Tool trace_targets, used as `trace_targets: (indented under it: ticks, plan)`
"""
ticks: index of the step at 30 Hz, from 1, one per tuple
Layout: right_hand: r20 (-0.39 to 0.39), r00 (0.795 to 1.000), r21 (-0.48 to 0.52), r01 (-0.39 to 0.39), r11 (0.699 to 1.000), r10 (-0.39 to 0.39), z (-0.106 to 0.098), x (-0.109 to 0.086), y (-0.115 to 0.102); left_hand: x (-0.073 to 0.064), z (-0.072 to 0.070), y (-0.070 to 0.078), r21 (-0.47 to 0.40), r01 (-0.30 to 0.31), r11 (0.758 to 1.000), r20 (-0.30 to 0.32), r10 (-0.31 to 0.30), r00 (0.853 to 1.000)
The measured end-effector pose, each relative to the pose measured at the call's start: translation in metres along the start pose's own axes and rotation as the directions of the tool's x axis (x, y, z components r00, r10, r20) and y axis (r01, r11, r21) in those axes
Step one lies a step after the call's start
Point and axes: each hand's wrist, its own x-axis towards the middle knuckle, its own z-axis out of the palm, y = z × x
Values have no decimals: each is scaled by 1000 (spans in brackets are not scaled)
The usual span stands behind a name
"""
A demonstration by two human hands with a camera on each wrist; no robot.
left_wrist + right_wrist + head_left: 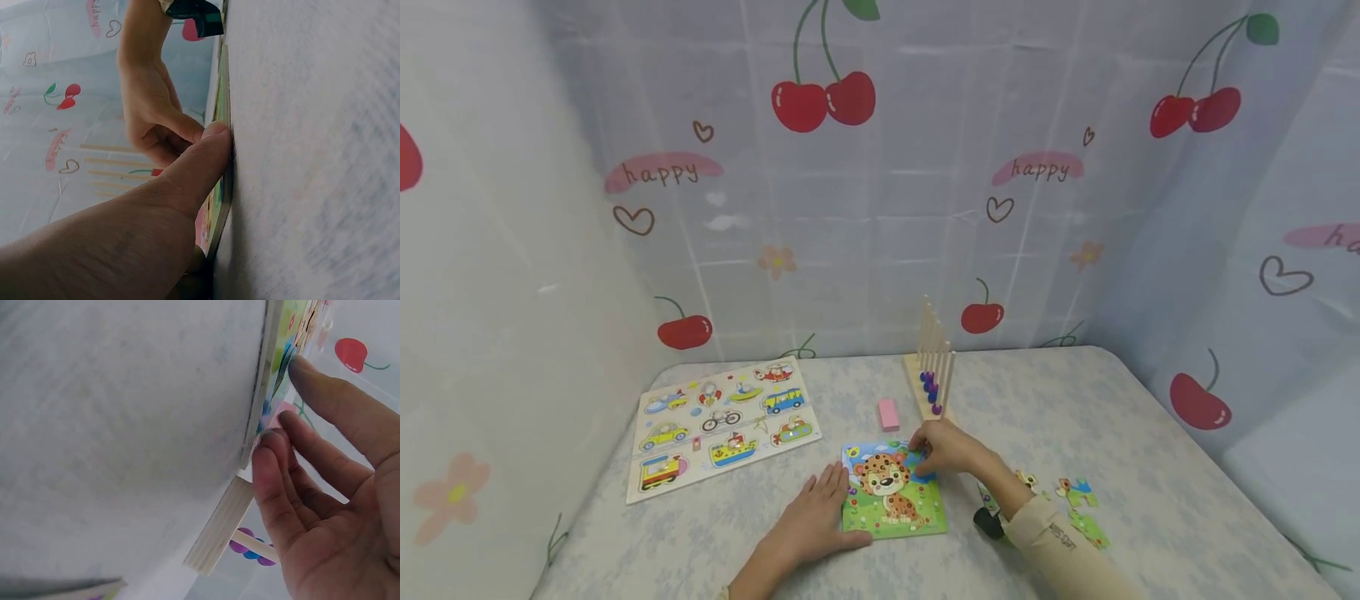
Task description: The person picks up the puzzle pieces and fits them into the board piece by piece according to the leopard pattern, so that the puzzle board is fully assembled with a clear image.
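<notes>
A square jigsaw puzzle (pixel 891 500) with a cartoon leopard lies flat on the table before me. My left hand (pixel 812 515) rests against its left side, fingers fairly straight and thumb along the bottom edge. In the left wrist view the thumb (pixel 203 156) presses the board's edge; the other fingers are mostly hidden. At the upper right corner, my right hand (pixel 951 450) has its fingers curled. The right wrist view shows the thumb and fingers around a blue puzzle piece (pixel 285 367) at the board, its edge slightly raised. Loose puzzle pieces (pixel 1078 492) lie to the right.
A wooden peg stand (pixel 917 383) with purple and blue beads stands behind the puzzle. Near it lies a pink block (pixel 888 414). On the left is a vehicle picture board (pixel 722 429). A cherry-print curtain (pixel 880 208) surrounds the table. A black object (pixel 988 523) sits at my right wrist.
</notes>
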Motion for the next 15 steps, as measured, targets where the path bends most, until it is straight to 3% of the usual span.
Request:
trace_targets:
  ticks: [7,15]
  plan:
    - [6,1000,79,-18,997,18,-4,-1,2,3,1,0,7,5,1000,5,-5,1000]
    - [-7,1000,89,-12,996,13,-9,-9,5,3,1,-1,3,15,1000,16,-15,1000]
